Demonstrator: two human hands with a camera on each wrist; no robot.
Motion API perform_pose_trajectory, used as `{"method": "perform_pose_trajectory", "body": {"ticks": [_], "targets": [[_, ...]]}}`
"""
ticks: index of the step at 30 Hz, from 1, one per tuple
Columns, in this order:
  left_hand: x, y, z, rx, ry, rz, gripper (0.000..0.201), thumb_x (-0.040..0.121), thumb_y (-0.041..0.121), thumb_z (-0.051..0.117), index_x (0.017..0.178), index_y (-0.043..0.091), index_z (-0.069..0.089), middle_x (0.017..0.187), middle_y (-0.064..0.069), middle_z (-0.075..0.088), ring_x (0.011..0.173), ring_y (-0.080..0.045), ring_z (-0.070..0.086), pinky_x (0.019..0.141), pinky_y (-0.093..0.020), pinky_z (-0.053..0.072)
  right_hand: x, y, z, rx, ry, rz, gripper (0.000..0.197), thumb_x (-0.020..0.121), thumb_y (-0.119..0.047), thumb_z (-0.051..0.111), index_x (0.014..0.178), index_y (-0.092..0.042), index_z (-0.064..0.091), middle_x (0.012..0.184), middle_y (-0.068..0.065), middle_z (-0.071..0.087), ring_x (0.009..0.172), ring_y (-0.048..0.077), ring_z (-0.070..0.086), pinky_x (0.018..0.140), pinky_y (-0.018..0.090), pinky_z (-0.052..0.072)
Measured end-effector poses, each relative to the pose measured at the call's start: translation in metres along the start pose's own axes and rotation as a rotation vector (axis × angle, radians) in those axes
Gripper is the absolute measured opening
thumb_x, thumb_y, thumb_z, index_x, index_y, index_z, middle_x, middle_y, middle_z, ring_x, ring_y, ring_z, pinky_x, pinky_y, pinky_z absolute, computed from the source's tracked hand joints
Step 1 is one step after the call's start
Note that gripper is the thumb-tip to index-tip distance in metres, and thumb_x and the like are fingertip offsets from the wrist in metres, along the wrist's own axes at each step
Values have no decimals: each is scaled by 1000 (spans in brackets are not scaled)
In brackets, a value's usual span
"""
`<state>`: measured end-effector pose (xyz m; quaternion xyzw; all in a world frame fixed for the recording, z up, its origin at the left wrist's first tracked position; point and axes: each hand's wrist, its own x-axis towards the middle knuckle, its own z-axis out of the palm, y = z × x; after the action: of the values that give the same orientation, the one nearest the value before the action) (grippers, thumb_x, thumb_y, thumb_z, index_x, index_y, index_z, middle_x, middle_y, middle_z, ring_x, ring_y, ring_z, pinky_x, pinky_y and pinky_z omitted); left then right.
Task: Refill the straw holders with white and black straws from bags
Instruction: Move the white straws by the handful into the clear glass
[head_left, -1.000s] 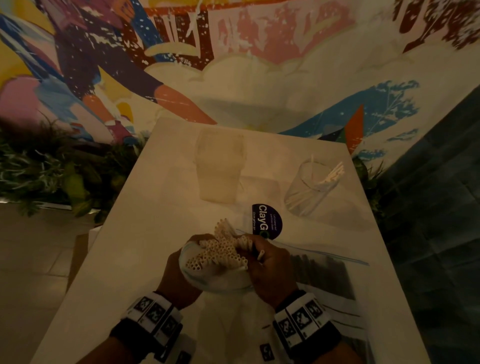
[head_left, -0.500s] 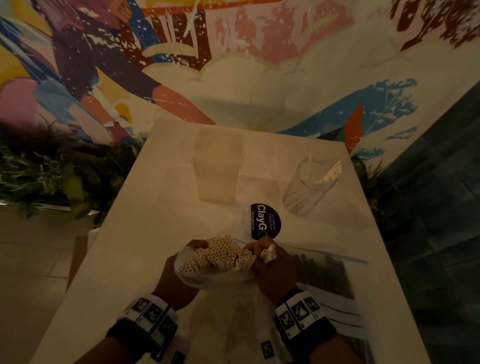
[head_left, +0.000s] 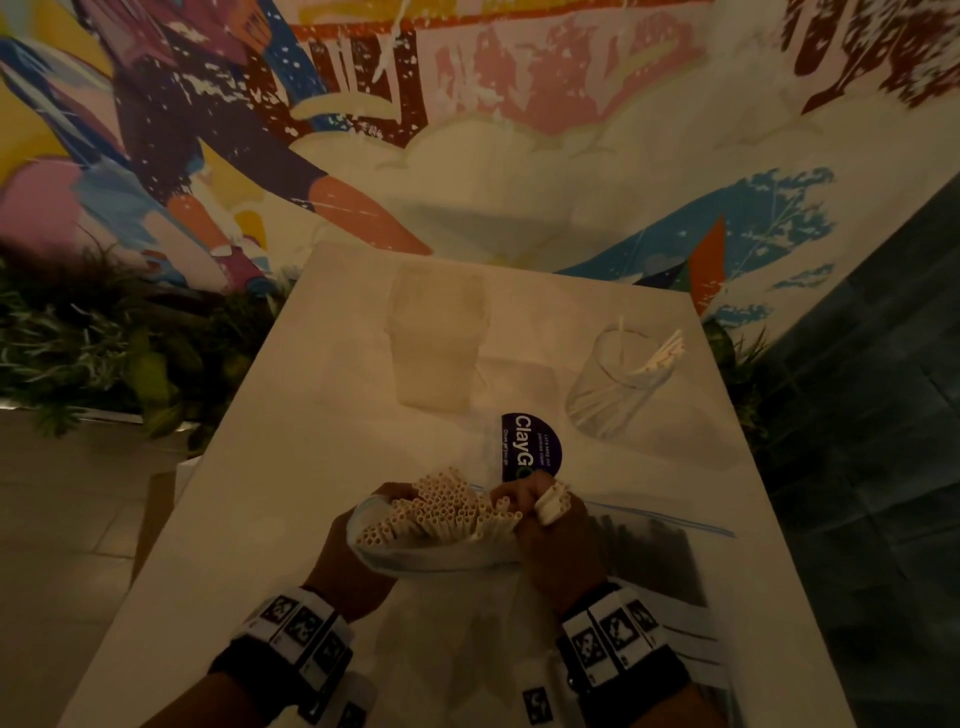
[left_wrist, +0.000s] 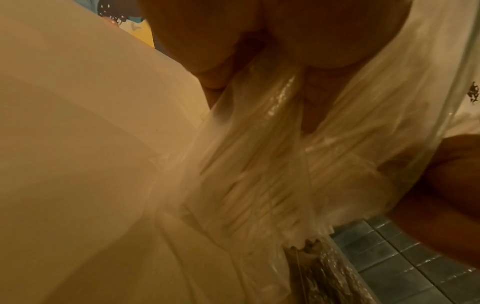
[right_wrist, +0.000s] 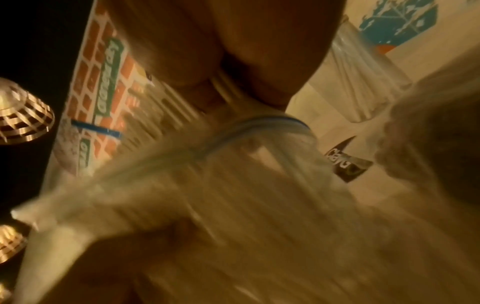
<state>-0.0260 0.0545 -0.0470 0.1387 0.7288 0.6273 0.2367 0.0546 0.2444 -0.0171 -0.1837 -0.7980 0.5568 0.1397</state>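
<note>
Nearest the camera, two hands hold an open bag of white straws above the table.

Cupped under the bag (head_left: 431, 558), the left hand (head_left: 358, 551) grips it so the mouth stays wide and the white straws (head_left: 447, 512) fan upward, within reach; the right hand (head_left: 558, 540) pinches a few drawn-out straws (head_left: 551, 501) between its fingers, probably gathering a batch. A round sticker (head_left: 531, 447) lies on the table (head_left: 291, 415) just beyond. Farther off stand the holders: a frosted one (head_left: 439, 343) and, apart to its right, a clear glass (head_left: 618, 384) with few straws, leaning.
</note>
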Motion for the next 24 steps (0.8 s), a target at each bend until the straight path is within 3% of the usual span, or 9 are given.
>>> {"method": "perform_pose_trajectory", "body": {"ticks": [2,5,7,10,12,15,16,18,24], "targets": [[-1,-13,-4,85,46,-80,73,59,11,86,123,14,51,126,-19,54,119,-35,51,99,-37,42,3,-16,-5,250,28,-16,26,76,25,41,65,1,42,74,12,63,68,9,60,67,15,47],[2,-12,-1,-76,11,-112,82,58,39,81,124,2,49,124,-20,53,119,-39,48,105,-48,38,5,-37,-18,462,92,-79,29,78,13,46,64,-10,37,73,12,65,63,23,59,61,31,50],[2,-5,1,-170,60,-149,66,68,35,71,121,1,51,118,-19,53,118,-43,47,106,-50,35,6,-49,-29,508,133,-124,35,81,16,45,63,-13,37,74,15,64,59,21,58,57,28,48],[1,-12,-1,-73,25,-91,61,57,31,77,113,17,55,115,-11,58,111,-30,54,100,-43,43,11,-71,-50,611,141,-193,34,75,11,47,60,-18,39,74,17,61,57,21,52,55,26,43],[1,-8,-1,-52,-23,-29,49,56,48,79,102,37,64,106,-6,62,108,-26,57,99,-45,43,19,-81,-65,640,156,-247,35,74,10,46,58,-21,41,74,13,62,58,20,52,56,25,43],[2,7,8,-59,-53,56,9,66,64,68,67,67,60,82,11,68,84,13,60,94,-25,45,40,-91,-93,626,271,-369,42,79,15,44,62,-23,45,76,6,65,64,19,55,63,28,46],[2,10,9,-64,-49,77,11,60,73,66,67,69,59,82,20,69,81,17,59,90,-18,47,50,-93,-102,611,324,-415,44,80,16,44,63,-25,46,77,5,66,66,20,56,66,31,47],[1,6,7,-51,-66,126,39,49,86,59,80,63,63,91,31,67,88,9,61,91,-22,50,71,-96,-118,580,426,-485,48,82,17,44,65,-28,50,77,3,67,68,21,58,71,35,49],[3,-3,6,-165,-54,145,48,41,85,65,78,54,68,89,25,70,85,1,64,85,-25,51,120,-91,-143,634,503,-503,37,72,9,56,58,-25,59,68,-6,67,76,16,64,79,31,49]]}}
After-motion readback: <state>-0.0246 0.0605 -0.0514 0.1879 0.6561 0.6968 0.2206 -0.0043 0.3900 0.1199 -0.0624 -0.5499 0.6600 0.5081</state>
